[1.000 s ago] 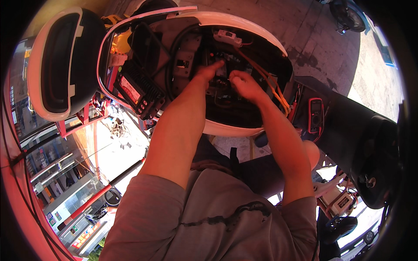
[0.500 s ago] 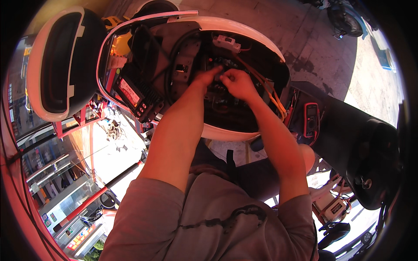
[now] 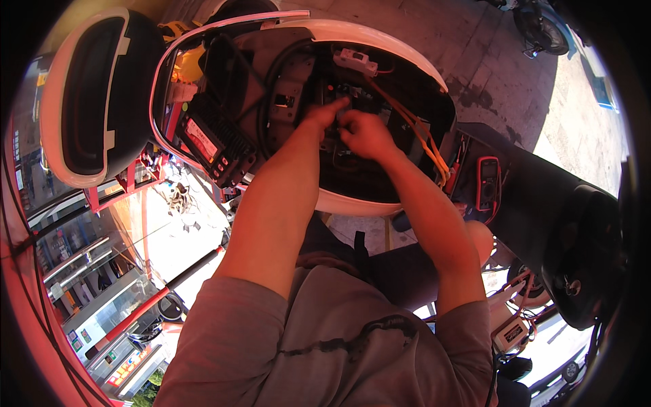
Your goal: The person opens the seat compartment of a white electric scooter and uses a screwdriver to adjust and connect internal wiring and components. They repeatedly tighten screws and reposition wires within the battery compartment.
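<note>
Both of my hands are inside the dark open compartment (image 3: 352, 186) of a white-bodied scooter. My left hand (image 3: 327, 114) has its fingers pinched together at a small dark part among the wiring. Close against it, my right hand (image 3: 368, 133) is closed with curled fingers at the same spot. Shadow and the fingers themselves hide what either hand grips. Above them, a white circuit breaker (image 3: 355, 62) lies by the compartment's far wall. Orange cables (image 3: 407, 122) run from it down the right side.
A red-and-black multimeter (image 3: 487, 183) lies on the dark footboard at right. A finned black box with a label (image 3: 210, 146) rests left of the compartment. Beyond it is a white-and-black top case (image 3: 85, 102). A motorcycle wheel (image 3: 540, 30) shows at upper right.
My right hand has turned slightly, its knuckles rolling over beside the left hand. The left hand stays nearly in place. The view has shifted a little.
</note>
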Demonstrator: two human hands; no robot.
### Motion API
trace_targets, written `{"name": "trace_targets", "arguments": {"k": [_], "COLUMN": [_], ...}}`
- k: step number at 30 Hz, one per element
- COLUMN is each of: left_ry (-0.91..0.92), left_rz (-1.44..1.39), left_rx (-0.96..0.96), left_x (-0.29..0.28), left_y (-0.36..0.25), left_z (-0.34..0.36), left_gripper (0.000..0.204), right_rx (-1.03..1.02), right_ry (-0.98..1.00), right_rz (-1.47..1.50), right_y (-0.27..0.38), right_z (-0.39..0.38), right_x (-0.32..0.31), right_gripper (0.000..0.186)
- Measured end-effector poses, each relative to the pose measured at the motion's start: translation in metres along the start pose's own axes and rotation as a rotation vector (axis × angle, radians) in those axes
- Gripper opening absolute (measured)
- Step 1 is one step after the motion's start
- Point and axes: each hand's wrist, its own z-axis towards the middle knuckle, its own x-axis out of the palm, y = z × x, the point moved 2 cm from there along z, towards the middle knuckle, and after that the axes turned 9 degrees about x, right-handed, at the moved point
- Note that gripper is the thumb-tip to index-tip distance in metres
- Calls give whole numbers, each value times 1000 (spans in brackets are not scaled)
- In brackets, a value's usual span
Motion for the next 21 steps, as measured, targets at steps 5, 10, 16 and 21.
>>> {"name": "trace_targets", "arguments": {"k": [5, 10, 16, 21], "left_ry": [-2, -3, -10, 7], "left_rz": [-15, -4, 24, 8], "left_rx": [-1, -5, 10, 28], "left_x": [0, 0, -1, 0], "left_y": [4, -2, -7, -4], "left_z": [4, -3, -11, -5], "left_gripper": [74, 75, 77, 76], "right_rx": [21, 48, 69, 38], "right_ry": [6, 20, 54, 33], "right_rz": [-1, 72, 55, 134], "right_y": [-3, -7, 2, -10], "right_z": [1, 2, -1, 3], "right_x": [1, 2, -3, 5], "right_gripper": [17, 18, 18, 19]}}
